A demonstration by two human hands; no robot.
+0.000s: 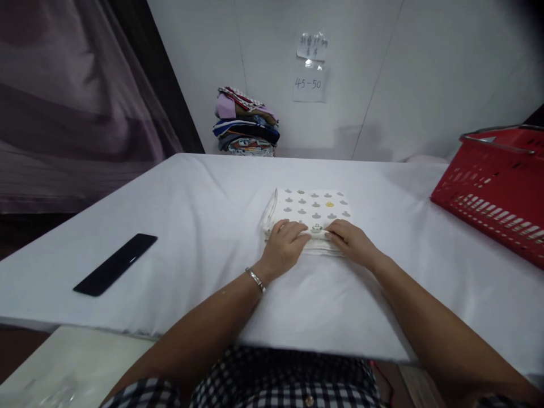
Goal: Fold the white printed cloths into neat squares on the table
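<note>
2 hands, left hand (286, 248) and right hand (349, 242), both pinching near edge of 1 folded patterned cloth (314, 205). Cloth lies mid-bench, on white-covered bench (204, 226). Black slab (115, 265) at left, red basket (501, 187) at right.

Wears a dark-and-white gingham top (284, 382) at the bottom centre of the frame, with a small, round, brassy-looking button (309, 401) near the lower edge. Shows matching checked fabric in the left sleeve (144, 395) at lower left and the right sleeve (501, 402) at lower right. Has a narrow, shiny, silver-coloured bracelet (255, 279) just behind the left hand (284, 247).
</note>
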